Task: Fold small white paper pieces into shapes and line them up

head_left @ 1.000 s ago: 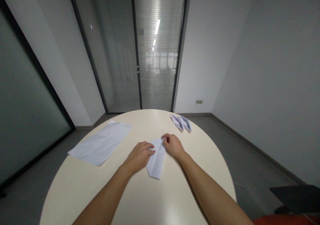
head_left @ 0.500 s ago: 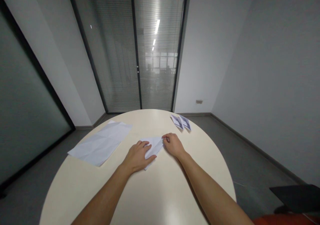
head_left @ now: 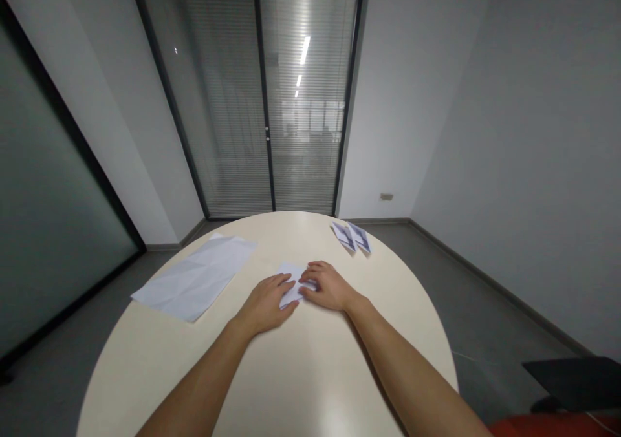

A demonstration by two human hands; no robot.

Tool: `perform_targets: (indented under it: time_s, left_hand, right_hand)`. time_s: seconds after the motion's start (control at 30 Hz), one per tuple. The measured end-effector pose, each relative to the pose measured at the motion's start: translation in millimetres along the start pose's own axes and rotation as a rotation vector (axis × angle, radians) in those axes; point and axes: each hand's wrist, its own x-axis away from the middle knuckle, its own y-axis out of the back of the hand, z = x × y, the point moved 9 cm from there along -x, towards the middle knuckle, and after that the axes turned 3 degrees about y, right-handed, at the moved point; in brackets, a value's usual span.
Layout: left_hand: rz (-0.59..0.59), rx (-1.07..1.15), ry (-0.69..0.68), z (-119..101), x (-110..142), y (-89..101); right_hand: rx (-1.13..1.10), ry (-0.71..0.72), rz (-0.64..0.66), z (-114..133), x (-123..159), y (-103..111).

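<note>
A small piece of folded white paper (head_left: pixel 290 289) lies on the table in front of me, partly covered by both hands. My left hand (head_left: pixel 266 302) rests palm down on its left side, thumb and fingers spread. From the right, my right hand (head_left: pixel 327 285) presses its bent fingertips on the paper, thumb apart from the fingers. The fingertips of the two hands are close together over the sheet. The paper's right end is hidden under my right hand.
A large creased white sheet (head_left: pixel 196 277) lies flat on the left of the round cream table (head_left: pixel 291 385). Two folded paper pieces with dark markings, a left one (head_left: pixel 343 236) and a right one (head_left: pixel 359 238), sit near the far right edge. A black flat object (head_left: pixel 577 380) stands beyond the table at lower right.
The long folded strip has turned from pointing toward me and been folded into a shorter piece. My right hand has moved left from the paper's far corner onto its top, its pinch loosened.
</note>
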Motion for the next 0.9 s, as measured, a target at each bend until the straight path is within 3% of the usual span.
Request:
perform_targets:
  time_s: [0.27, 0.5, 0.9]
  left_hand:
    - [-0.035, 0.017, -0.023, 4.1, 0.8, -4.1]
    - [-0.073, 0.012, -0.025, 1.4, -1.0, 4.1]
    - [-0.092, -0.033, 0.144, 13.4, -4.3, 11.6]
  right_hand:
    - [-0.035, 0.026, 0.032, -0.6, 2.3, -1.4]
    - [-0.039, 0.016, 0.028, 0.4, 2.2, 1.8]
    - [-0.017, -0.092, 0.033, -7.8, 1.8, 3.3]
